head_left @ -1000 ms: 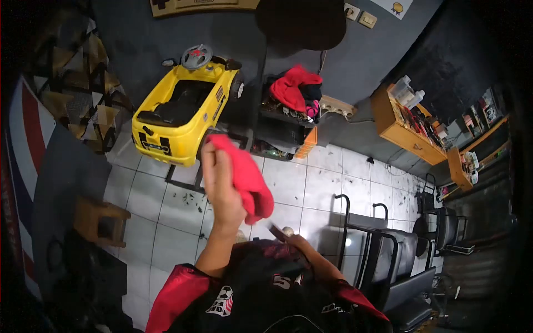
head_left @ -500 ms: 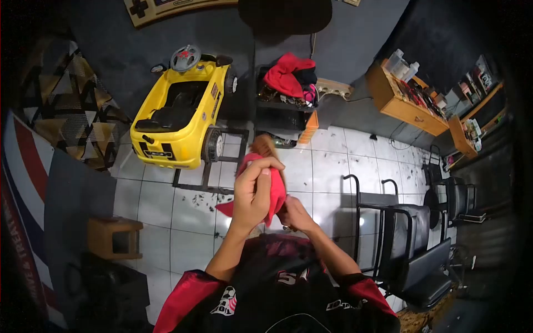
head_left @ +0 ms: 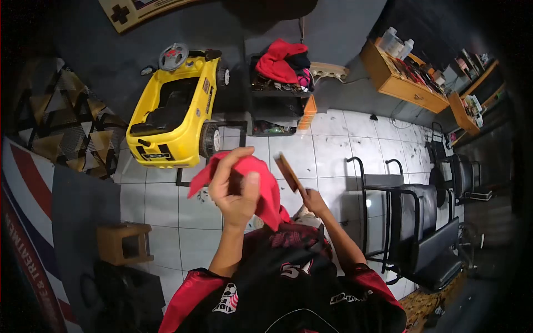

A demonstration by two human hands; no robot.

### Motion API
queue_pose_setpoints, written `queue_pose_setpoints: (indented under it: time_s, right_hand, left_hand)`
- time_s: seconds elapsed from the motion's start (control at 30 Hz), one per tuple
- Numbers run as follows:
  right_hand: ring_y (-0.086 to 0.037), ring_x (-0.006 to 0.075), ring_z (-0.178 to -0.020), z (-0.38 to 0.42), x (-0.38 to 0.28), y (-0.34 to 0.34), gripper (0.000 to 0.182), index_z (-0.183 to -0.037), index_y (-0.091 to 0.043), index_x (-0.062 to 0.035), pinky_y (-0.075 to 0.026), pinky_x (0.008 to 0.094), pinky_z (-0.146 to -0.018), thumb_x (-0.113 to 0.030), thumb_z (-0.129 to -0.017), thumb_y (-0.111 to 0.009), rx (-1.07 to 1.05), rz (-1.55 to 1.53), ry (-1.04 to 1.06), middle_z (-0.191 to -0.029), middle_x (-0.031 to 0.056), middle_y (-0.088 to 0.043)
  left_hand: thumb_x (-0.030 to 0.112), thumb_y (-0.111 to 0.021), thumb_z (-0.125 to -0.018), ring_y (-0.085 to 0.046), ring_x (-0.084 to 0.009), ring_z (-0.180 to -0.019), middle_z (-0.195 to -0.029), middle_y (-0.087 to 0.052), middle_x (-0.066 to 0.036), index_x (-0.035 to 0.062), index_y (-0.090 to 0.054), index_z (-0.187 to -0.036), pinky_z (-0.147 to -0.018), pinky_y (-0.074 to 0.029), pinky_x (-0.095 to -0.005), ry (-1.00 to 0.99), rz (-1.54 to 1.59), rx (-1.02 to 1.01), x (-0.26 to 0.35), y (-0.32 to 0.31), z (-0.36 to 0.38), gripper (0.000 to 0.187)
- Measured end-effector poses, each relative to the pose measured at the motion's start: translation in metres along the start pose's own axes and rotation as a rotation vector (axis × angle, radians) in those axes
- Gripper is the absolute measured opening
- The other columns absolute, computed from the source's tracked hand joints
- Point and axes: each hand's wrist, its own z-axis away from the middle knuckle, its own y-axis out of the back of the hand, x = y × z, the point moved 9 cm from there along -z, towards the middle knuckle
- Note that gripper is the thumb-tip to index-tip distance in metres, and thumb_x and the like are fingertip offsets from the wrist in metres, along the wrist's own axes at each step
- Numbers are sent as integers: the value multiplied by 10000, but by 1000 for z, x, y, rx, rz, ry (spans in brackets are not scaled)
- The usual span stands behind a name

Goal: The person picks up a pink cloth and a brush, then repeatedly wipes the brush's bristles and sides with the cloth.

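Note:
A red cloth (head_left: pixel 265 186) hangs from my left hand (head_left: pixel 236 204), draped behind and beside the curled fingers. The thumb and index finger of that hand stand apart at the top, and the other fingers are partly hidden by the cloth. My right hand (head_left: pixel 315 204) is wrapped round the handle of a wooden brush (head_left: pixel 288 173), to the right of the cloth. The brush is tilted up to the left and shows nearly edge-on, so its bristles are hard to make out. A gap separates brush and cloth.
A yellow ride-on toy car (head_left: pixel 172 116) stands ahead on the left. Beside it a dark shelf (head_left: pixel 272 105) bears a red garment (head_left: pixel 280 61). Black chairs (head_left: pixel 413 216) are at right, a brown stool (head_left: pixel 125 244) at left. Dark clippings lie on the tiled floor (head_left: pixel 288 147).
The brush has come away from the cloth and moved right and down with my right hand. My left hand has shifted left, its fingers more spread, with the cloth hanging looser.

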Motion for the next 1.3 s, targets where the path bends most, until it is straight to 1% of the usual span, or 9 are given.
queue_pose_setpoints:
  time_s: [0.1,0.23,0.4,0.57,0.67,0.8,0.9,1.17,1.3]
  right_hand:
    - [-326,67,-411,54,-135,42,506,-730,-469,-56,-283,239,-367,-487,-936,-301,-235,-943,22,-517,-41,-367]
    - [-422,114,-581,88,-193,65,425,-777,-467,-6,-385,279,-539,-358,-959,-312,-142,-744,424,-640,23,-468]
    - [-588,336,-737,37,-10,-45,322,-1095,-548,-44,-472,386,-696,-260,-916,-390,-225,492,474,-797,191,-586]
    - [-606,381,-839,40,131,-40,369,-1090,-538,-22,-455,472,-715,-318,-900,-427,-382,534,-71,-944,216,-609]
    - [-615,328,-651,24,83,7,405,-1010,-548,-10,-465,433,-602,-380,-913,-415,-40,270,-20,-798,162,-629]
    - [-316,60,-460,57,-96,82,390,-839,-485,-38,-273,231,-412,-398,-941,-375,-218,-965,-6,-571,-42,-351]
    - [-252,43,-440,81,-164,108,344,-859,-468,-54,-224,221,-392,-366,-953,-358,-286,-1205,226,-567,-62,-308]
    - [-613,355,-751,-2,55,-12,430,-1095,-548,-40,-458,477,-678,-375,-929,-336,-343,502,280,-894,202,-626]
    - [-581,431,-738,-8,139,10,474,-837,-614,-15,-457,492,-664,-401,-916,-352,-81,284,29,-715,267,-585]
  left_hand:
    - [27,-670,-711,-497,-13,-677,-811,-537,30,-7,-571,-1074,-579,-395,-138,115,47,-85,-14,-26,2,378]
    - [38,-651,-731,-547,-77,-763,-856,-559,-26,-37,-549,-1120,-675,-448,-193,89,40,-256,-13,-49,-2,410]
    - [57,-519,-807,-567,-130,-750,-972,-570,-92,1,-423,-1274,-689,-494,-261,-137,175,57,6,-19,-18,481]
    - [41,-520,-818,-558,-124,-767,-955,-563,-85,21,-373,-1316,-727,-495,-284,-197,284,96,18,-22,-19,519]
    - [16,-515,-815,-554,-122,-788,-951,-563,-80,12,-379,-1308,-749,-487,-284,-47,130,55,-9,-38,-17,511]
    - [0,-595,-786,-477,-22,-698,-842,-554,12,-25,-456,-1247,-642,-389,-151,24,88,-30,-29,-73,-15,481]
    - [3,-595,-790,-469,-18,-698,-846,-552,21,-27,-452,-1252,-631,-366,-138,92,95,-93,-33,-95,-13,484]
    - [55,-442,-879,-410,-39,-496,-665,-468,17,35,-286,-1369,-492,-401,-198,-157,175,229,10,-85,-33,516]
    - [12,-455,-873,-417,-29,-515,-671,-471,25,42,-282,-1372,-480,-386,-174,-135,182,232,-1,-83,-34,529]
